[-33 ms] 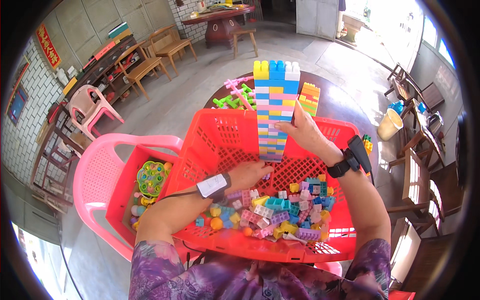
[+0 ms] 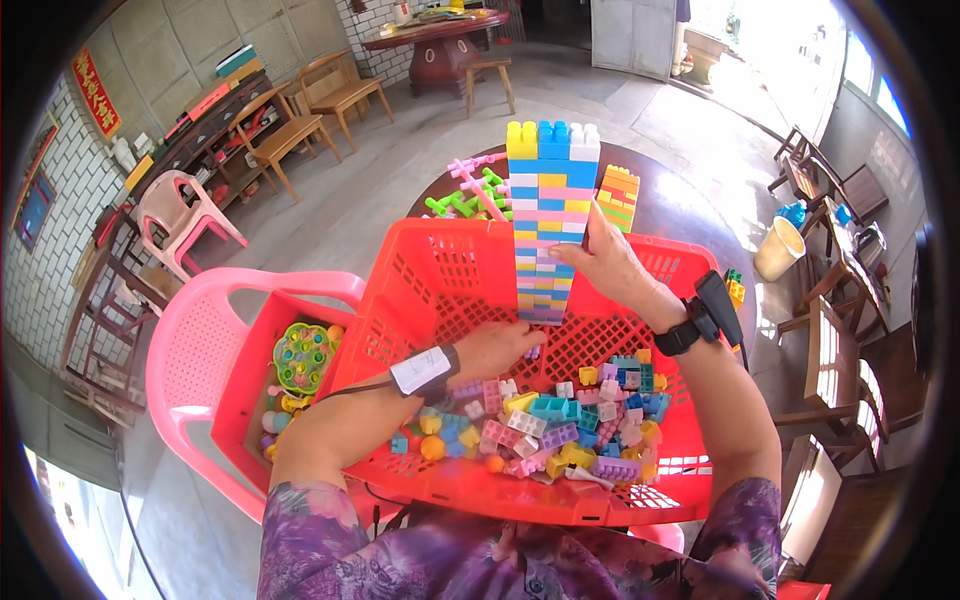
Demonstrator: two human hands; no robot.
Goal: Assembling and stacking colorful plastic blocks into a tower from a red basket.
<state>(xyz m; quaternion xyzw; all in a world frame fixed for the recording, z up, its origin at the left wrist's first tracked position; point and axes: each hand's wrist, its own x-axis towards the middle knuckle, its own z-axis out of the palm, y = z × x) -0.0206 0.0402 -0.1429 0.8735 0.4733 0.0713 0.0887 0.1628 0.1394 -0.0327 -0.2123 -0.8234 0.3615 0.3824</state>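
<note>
Right hand (image 2: 612, 268) grips block tower (image 2: 538, 215); left hand (image 2: 498, 350) lower, can't tell grip; tower's probably light, stiff, snap-prone; hold below right hand

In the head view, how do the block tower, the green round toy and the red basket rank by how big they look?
1. Red basket
2. Block tower
3. Green round toy, clearly smallest

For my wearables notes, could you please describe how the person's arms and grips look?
Left grip and right grip are ungloved; short sleeves are purple, patterned. The left arm wears a dark band with a white tag and thin dark cable; the right arm, a black strap and device.
</note>
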